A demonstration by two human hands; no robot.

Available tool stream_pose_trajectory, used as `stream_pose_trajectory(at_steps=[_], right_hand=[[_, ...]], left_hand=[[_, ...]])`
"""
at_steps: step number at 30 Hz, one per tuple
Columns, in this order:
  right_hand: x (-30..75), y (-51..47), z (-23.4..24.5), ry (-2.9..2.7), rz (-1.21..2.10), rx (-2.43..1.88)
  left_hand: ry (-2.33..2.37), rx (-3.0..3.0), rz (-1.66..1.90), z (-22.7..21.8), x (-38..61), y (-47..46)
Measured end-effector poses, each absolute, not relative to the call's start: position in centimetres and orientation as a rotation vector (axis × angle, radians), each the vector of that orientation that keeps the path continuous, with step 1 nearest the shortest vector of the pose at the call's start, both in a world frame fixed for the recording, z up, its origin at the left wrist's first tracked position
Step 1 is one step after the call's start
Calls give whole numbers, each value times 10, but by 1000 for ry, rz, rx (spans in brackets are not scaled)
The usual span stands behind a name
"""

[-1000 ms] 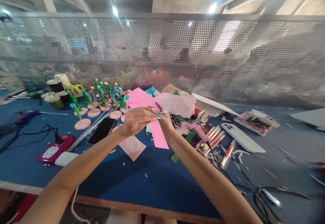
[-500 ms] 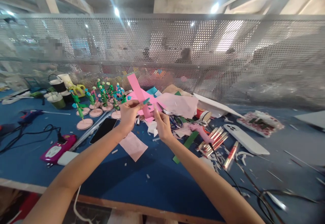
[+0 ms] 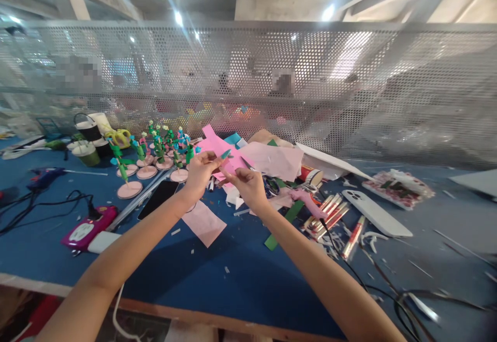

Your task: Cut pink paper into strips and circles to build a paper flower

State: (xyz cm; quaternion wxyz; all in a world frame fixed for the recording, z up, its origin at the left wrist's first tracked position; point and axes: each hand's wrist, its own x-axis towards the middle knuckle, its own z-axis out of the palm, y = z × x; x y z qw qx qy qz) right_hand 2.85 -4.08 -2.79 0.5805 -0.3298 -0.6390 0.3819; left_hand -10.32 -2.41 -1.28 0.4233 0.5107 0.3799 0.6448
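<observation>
My left hand [image 3: 200,172] and my right hand [image 3: 248,186] meet above the blue table [image 3: 217,274], both pinched on a bright pink paper strip [image 3: 218,149] that tilts up and away to the left. The fingers of each hand are closed on the strip's lower part. Behind the hands lie loose pink paper sheets [image 3: 272,158]. A pale pink sheet [image 3: 204,222] lies flat on the table under my left wrist.
Small green and blue paper figures on round pink bases [image 3: 155,150] stand at the left. A black phone [image 3: 158,198], a magenta device [image 3: 85,231], cups [image 3: 87,153], glue sticks [image 3: 330,212], a white phone case [image 3: 375,211] and cables [image 3: 392,290] lie around. A perforated metal screen [image 3: 310,83] closes the back.
The pink strip hung down from my hands a second ago, then swung upward; now it lies lower and more tilted back. My right hand has closed in toward my left hand.
</observation>
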Motion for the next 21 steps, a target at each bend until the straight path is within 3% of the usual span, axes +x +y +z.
stream_pose_trajectory(at_steps=[5, 10, 13, 17, 21], right_hand=[[33, -38, -23, -1487, 953, -746], [36, -33, -21, -1455, 1108, -720], [36, -34, -17, -1485, 1231, -728], [36, -39, -13, -1535, 1345, -734], [38, -37, -14, -1534, 1199, -673]], left_hand=[[1105, 1980, 2034, -22, -116, -16], [928, 2949, 1603, -10, -124, -23], [875, 3050, 1399, -7, -127, -24], [921, 2916, 1467, -10, -134, -20], [929, 2891, 1517, -10, -138, -18]])
